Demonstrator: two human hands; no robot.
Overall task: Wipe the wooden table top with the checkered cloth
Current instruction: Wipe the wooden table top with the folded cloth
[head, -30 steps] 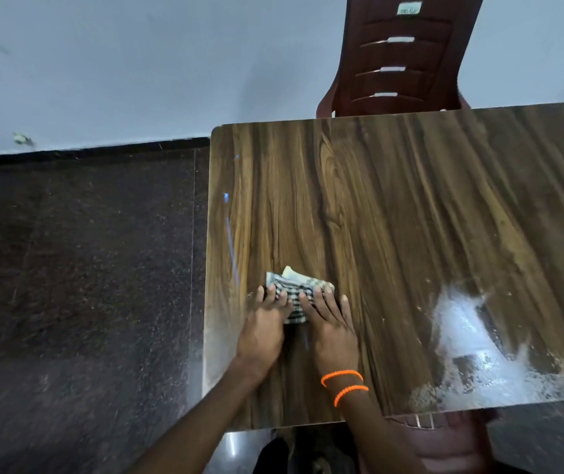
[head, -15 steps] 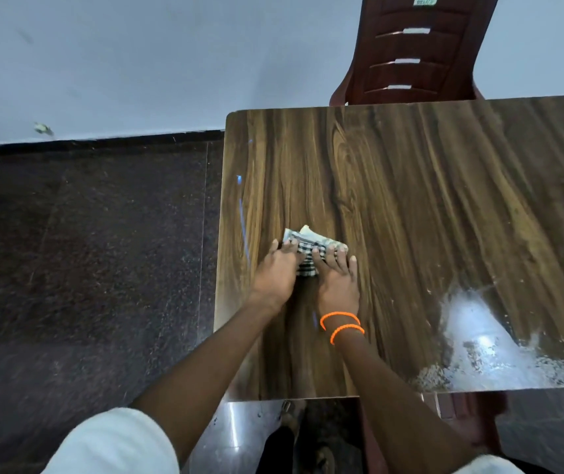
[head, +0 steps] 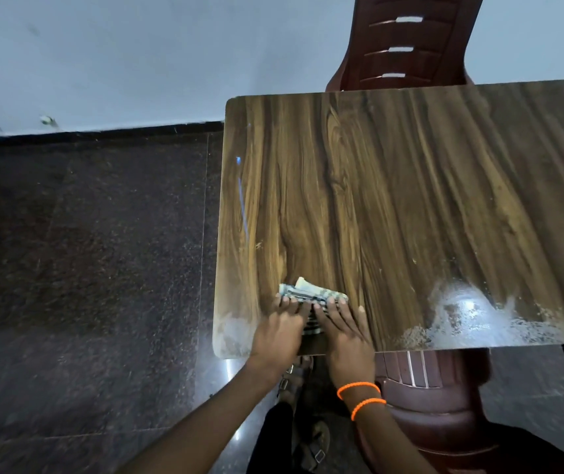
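The folded checkered cloth (head: 311,295) lies on the wooden table top (head: 410,200), close to its near edge and left corner. My left hand (head: 279,331) and my right hand (head: 344,333) press flat on the cloth side by side, fingers pointing away from me. Their palms cover the cloth's near half; only its far strip shows beyond the fingertips. Two orange bands ring my right wrist. A whitish dusty smear (head: 472,316) spreads over the table's near right part.
A dark red plastic chair (head: 407,42) stands at the table's far side, and another chair (head: 438,398) sits under the near edge by my right arm. Dark speckled floor (head: 85,268) lies to the left. My sandalled feet (head: 304,439) are below the table.
Both hands pushed the cloth away across the table, then drew it back toward me. Cloth and hands now sit nearer the table's front edge than half a second ago.
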